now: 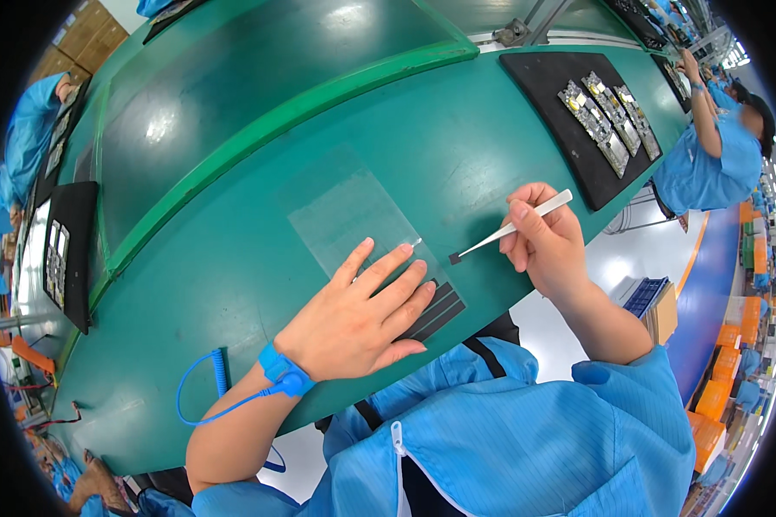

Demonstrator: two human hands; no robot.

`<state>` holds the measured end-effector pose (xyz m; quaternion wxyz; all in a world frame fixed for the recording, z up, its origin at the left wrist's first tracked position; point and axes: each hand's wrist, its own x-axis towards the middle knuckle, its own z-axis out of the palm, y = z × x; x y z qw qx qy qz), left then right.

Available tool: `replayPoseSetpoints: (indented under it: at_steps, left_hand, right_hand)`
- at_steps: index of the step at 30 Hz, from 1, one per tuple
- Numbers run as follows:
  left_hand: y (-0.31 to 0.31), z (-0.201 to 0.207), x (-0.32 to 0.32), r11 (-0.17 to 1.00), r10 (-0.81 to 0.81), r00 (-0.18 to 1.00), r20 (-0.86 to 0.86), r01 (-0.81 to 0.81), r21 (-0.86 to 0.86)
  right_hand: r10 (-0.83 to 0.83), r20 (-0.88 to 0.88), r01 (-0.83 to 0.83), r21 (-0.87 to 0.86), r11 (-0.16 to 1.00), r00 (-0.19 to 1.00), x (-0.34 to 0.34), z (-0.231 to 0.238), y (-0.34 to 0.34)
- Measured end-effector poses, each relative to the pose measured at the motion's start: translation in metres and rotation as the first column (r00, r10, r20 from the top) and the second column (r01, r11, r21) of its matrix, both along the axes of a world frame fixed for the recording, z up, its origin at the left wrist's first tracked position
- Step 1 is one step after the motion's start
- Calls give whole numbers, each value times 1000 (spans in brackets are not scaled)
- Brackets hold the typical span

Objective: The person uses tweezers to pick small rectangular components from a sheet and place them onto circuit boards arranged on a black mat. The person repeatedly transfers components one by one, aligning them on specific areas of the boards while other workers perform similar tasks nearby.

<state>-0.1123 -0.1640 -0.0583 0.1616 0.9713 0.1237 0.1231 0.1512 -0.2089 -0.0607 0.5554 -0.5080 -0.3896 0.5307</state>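
Green all across the head view: workbench [155,345], sweeping down to its near edge beside a blue work jacket [526,448]. Left hand [345,332] now, released, palm down and fingers spread, laid over a clear sheet [349,211] close to that near edge. Dark strips [440,310] at the sheet's near end, just beside the fingers. Over to the right hand [547,237]: grasping pale tweezers [496,234] between thumb and fingers, slanting down leftward to a small dark square [455,258] at the tips, by the sheet's right edge. Lifted or resting on the workbench? Cannot tell. Room for moving: a band of green between tweezers and black mat [526,86], up against the workbench's right edge, bearing three circuit boards [608,125]. Back to the left wrist: blue strap [284,370], with coiled cord [220,370] beside. Beyond the sheet, a raised green rim [319,96], slanting across.
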Motion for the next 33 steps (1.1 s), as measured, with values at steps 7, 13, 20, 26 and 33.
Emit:
replayPoseSetpoints:
  at_steps: [7, 13, 20, 26, 33]
  left_hand:
    - [3, -2, -1, 999, -4, 999, 53, 2, 50]
    - [11, -9, 4, 996, -18, 997, 79, 11, 91]
    - [4, -23, 14, 996, 0, 975, 223, -19, 85]
    - [5, -30, 50, 996, -82, 940, 331, 64, 66]
    - [5, -33, 85, 965, -91, 883, 460, -37, 261]
  right_hand:
    - [58, -176, -20, 212, 977, 983, -18, 53, 59]
    - [126, -274, -38, 305, 951, 953, -27, 55, 141]
    - [141, -514, -108, 94, 990, 846, -6, -7, 154]
    - [276, -564, -174, 228, 958, 778, 86, -56, 163]
    - [43, -502, -28, 38, 999, 864, 91, -35, 158]
